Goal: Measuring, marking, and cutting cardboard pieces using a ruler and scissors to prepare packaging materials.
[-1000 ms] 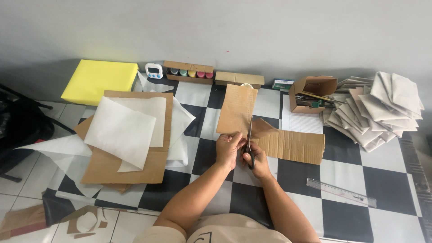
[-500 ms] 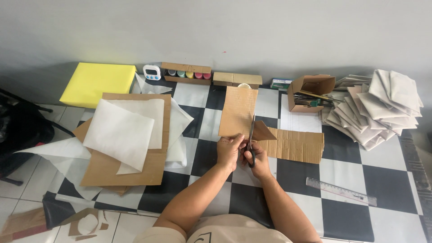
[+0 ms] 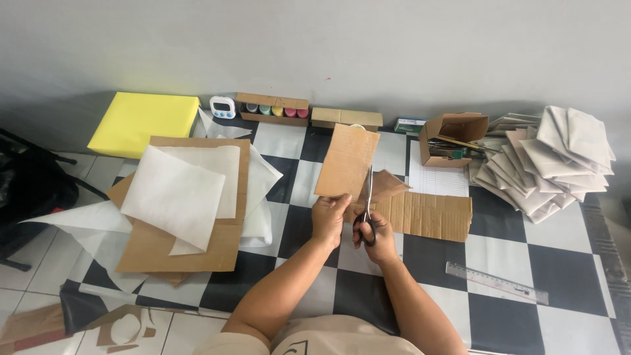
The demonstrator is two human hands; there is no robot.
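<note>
Holding the near edge of a cardboard sheet [image 3: 346, 161], the left hand [image 3: 330, 220] was pinched shut on it, with the sheet rising away from the person toward the far side of the table [image 3: 499, 253]. The sheet's long axis ran near to far, leaning slightly to the right at its far end. The right hand [image 3: 373, 236] lay just right of the left, almost touching it, closed through the handles of a pair of scissors [image 3: 367, 212]. The blades pointed straight away from the person, along the sheet's right edge and in line with its long axis. Whether the blades stood parted or closed could not be told at this size.

Both hands sat at the same nearness to the sheet; the left bore it, the right bore the tool. The cut line therefore lay directly ahead of the right hand, on the far side.

To the right of the scissors a larger cardboard piece [image 3: 427, 215] lay flat. A clear ruler [image 3: 496, 283] lay near and right, well apart from the hands. A stack of cardboard and white paper [image 3: 177, 197] lay to the left.
</note>
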